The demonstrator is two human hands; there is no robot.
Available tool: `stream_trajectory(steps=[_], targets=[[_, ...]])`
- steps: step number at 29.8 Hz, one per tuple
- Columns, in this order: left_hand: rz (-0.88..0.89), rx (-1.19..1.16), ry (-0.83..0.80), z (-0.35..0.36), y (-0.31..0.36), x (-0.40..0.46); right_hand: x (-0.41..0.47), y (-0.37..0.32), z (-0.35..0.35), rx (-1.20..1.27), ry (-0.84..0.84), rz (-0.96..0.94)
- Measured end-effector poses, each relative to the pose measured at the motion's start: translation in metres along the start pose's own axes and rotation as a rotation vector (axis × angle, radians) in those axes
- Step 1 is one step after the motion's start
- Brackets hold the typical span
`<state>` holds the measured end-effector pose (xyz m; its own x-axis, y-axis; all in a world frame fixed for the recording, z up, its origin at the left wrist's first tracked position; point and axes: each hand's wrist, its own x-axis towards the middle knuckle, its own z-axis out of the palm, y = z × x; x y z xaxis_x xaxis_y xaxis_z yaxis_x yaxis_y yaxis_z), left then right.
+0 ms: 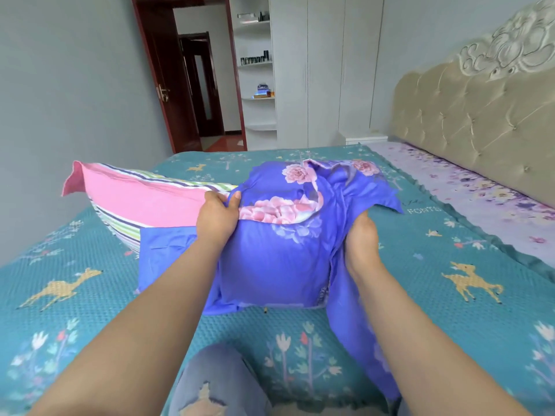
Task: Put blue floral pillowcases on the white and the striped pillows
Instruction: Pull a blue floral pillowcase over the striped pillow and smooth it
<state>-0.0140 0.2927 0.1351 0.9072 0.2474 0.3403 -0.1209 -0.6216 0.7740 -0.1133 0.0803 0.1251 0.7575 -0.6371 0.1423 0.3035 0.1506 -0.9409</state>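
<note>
A blue floral pillowcase [279, 259] bulges in front of me on the bed, with a pillow inside it that I cannot see. My left hand [217, 217] grips the upper left edge of this pillowcase. My right hand [362, 235] is tucked into its folds on the right, fingers hidden in the cloth. The striped pillow [144, 202], pink on top with green and purple stripes along its sides, lies to the left, touching the pillowcase. More blue floral cloth [357, 334] hangs down under my right forearm. A flat blue piece [165, 253] lies under my left arm.
The bed carries a teal bedspread [90, 295] with deer and tree prints. A tufted beige headboard [480, 115] stands at the right above a lilac floral sheet [468, 190]. White wardrobes [324, 70], open shelves and a dark red doorway [192, 85] are beyond the bed. My knee in jeans [216, 382] rests below.
</note>
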Motion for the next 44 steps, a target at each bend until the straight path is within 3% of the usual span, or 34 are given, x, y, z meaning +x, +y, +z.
stream_trajectory(steps=[2,5,8,11,13,16,19,25,28,34,38,41,42,44], targets=[[-0.05,-0.008,-0.083,-0.003,0.001,0.004,-0.001,0.008,-0.004,-0.231,-0.144,-0.16],[-0.098,0.068,-0.245,-0.014,0.01,0.006,-0.004,0.007,-0.009,-0.458,-0.29,-0.249],[-0.073,0.193,-0.358,-0.023,0.021,0.007,-0.004,0.005,-0.009,-0.649,-0.231,-0.329],[0.016,0.243,-0.261,-0.022,0.035,0.01,-0.014,-0.001,-0.002,-0.742,-0.222,-0.476],[0.015,0.267,-0.193,-0.02,0.045,0.009,-0.021,-0.01,0.008,-0.623,-0.193,-0.443],[-0.054,0.24,-0.215,-0.016,0.05,0.011,-0.021,-0.02,0.025,-0.436,-0.167,-0.299],[-0.032,0.275,-0.227,-0.012,0.051,0.01,-0.014,-0.022,0.035,-0.424,-0.17,-0.241],[0.238,0.522,0.082,-0.009,0.042,-0.005,-0.035,-0.023,0.045,-0.529,-0.171,-0.356],[0.333,0.588,0.12,-0.018,0.039,0.007,-0.036,-0.031,0.044,-0.609,-0.195,-0.434],[0.173,0.564,0.215,-0.074,0.014,0.071,-0.018,-0.068,0.014,-0.381,-0.128,-0.464],[0.142,0.489,0.113,-0.067,0.016,0.071,-0.023,-0.054,0.023,-0.487,-0.304,-0.403],[0.073,0.369,-0.011,-0.044,0.005,0.056,-0.039,-0.033,0.036,-0.244,-0.465,-0.08],[0.063,0.338,-0.028,-0.039,-0.002,0.052,-0.035,-0.026,0.033,-0.165,-0.426,-0.011],[0.073,0.257,0.002,-0.037,-0.01,0.045,-0.02,-0.012,0.015,-0.111,-0.231,-0.079]])
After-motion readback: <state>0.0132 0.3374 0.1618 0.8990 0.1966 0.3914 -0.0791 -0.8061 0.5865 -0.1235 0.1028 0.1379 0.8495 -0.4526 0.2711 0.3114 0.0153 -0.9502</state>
